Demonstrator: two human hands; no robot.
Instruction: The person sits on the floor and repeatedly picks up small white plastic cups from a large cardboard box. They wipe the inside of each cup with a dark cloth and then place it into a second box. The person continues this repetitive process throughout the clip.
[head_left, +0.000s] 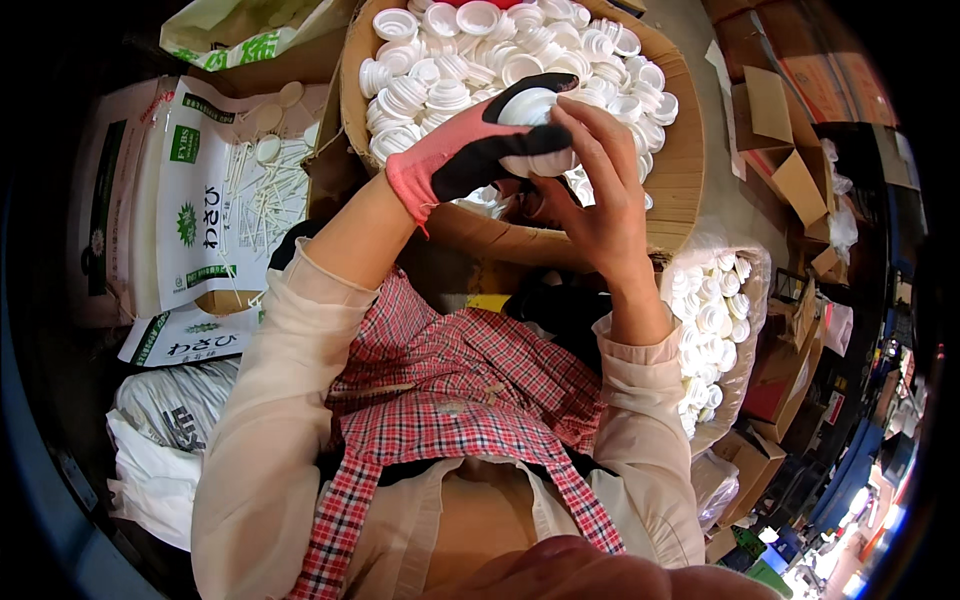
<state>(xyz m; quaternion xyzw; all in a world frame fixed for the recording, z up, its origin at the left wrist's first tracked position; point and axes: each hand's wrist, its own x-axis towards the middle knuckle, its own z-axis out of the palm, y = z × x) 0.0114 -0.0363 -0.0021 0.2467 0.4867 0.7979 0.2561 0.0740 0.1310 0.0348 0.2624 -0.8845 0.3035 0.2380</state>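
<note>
My left hand (466, 150), in a pink and black work glove, grips a round white plastic cap (528, 107). Its gloved fingers curl over the piece, and a ribbed white part shows below them; I cannot tell whether that is a second cap. My bare right hand (612, 195) meets it from the right, fingertips pressed against the same piece, with its thumb partly hidden underneath. Both hands are above the near part of a large cardboard box (685, 130) heaped with similar white caps (445, 95).
At right stands a plastic-lined box (755, 290) holding stacked white caps. On the left, an open printed sack (185, 200) lies with thin white sticks (265, 190) and some round discs (267, 150). White plastic bags (150, 460) are at lower left, opened cartons (790, 140) at far right.
</note>
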